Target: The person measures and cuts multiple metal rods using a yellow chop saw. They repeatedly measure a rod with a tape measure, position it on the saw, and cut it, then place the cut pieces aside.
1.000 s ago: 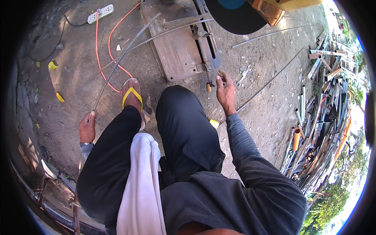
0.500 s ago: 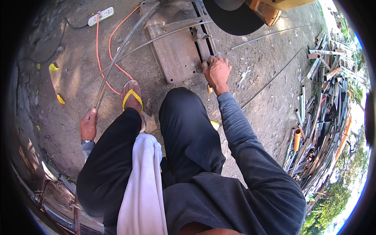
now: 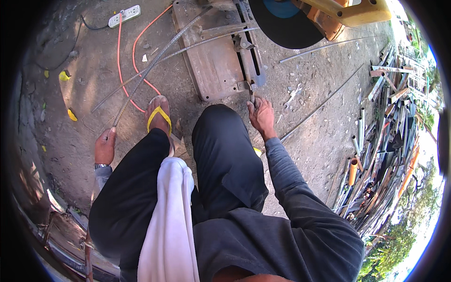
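Left hand [image 3: 104,148]: closed, thumb on top, pinching near end of a metal rod [image 3: 146,70]. Rod runs ahead and rightward from that hand, far end over the rusty base plate [image 3: 213,70]. Second rod [image 3: 206,41] crosses it, its left end just ahead of the left hand.

Right hand [image 3: 262,114]: fingers curled at the crank [image 3: 252,96] on the plate's near end. Fingers hide the contact, can't tell whether it's gripping.

Ahead of right hand: clamp [image 3: 244,43] on the plate, then black cutting disc [image 3: 286,30] with blue centre label [image 3: 281,8]; print on it not legible from here. Yellow handle [image 3: 366,14] beyond, to the disc's right.

Right of right hand: wrench [image 3: 293,95] on the ground, near; scrap pile [image 3: 376,155] well apart.

Far ahead of left hand: white power strip [image 3: 124,16], orange cord [image 3: 120,56] plugged in.
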